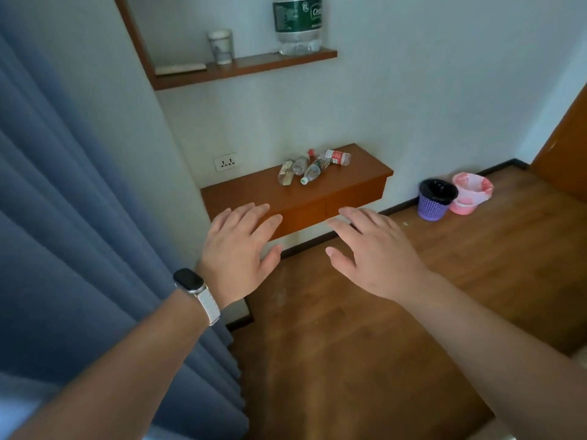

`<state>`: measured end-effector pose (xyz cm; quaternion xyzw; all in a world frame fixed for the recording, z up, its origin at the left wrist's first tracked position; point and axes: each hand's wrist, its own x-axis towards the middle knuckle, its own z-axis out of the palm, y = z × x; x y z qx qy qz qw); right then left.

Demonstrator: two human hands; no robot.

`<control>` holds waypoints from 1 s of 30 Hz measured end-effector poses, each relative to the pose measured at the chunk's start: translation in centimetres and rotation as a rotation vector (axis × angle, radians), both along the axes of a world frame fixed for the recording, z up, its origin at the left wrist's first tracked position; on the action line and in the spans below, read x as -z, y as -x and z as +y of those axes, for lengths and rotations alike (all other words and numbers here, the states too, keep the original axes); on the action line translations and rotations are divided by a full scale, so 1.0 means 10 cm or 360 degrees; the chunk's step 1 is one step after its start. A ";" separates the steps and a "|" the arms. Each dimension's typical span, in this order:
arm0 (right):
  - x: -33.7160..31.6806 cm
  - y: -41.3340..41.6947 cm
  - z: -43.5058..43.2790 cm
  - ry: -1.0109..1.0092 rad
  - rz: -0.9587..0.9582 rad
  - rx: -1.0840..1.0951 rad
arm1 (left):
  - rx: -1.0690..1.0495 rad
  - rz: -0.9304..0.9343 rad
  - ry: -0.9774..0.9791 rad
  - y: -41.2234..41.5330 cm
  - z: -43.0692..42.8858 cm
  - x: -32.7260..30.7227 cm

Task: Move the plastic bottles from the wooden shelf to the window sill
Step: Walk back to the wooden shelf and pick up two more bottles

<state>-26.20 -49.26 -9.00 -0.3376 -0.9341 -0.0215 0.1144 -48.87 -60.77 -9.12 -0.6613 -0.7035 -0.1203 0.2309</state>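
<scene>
Several small clear plastic bottles lie on their sides in a cluster on the low wooden shelf (254, 193) fixed to the wall: one with a red label (338, 157), one with a green label and white cap (313, 171), one with a red cap (302, 162) and a yellowish one (286, 173). My left hand (241, 252), with a watch on its wrist, and my right hand (374, 255) hover open, palms down, in front of the shelf's near edge, touching nothing. No window sill is visible.
A higher wooden shelf (254, 66) carries a large green-labelled water bottle (298, 23), a cup (220, 46) and a flat white item. A blue curtain (79, 217) hangs at left. A purple bin (435, 200) and a pink bin (470, 193) stand on the wooden floor at right.
</scene>
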 end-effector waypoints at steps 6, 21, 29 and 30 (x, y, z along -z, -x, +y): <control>0.08 0.26 0.39 0.0063 -0.0082 0.0085 | 0.0060 -0.0032 0.0049 0.28 0.47 0.15; -0.11 1.63 1.95 -0.0068 -0.0096 0.0117 | 0.0183 -0.0162 0.0011 1.62 2.17 0.28; 0.00 2.07 2.46 -0.0031 -0.0141 0.0161 | 0.0228 -0.0161 0.0069 2.13 2.75 0.31; 0.01 2.10 2.53 -0.0036 -0.0132 0.0161 | 0.0234 -0.0156 0.0073 2.17 2.81 0.32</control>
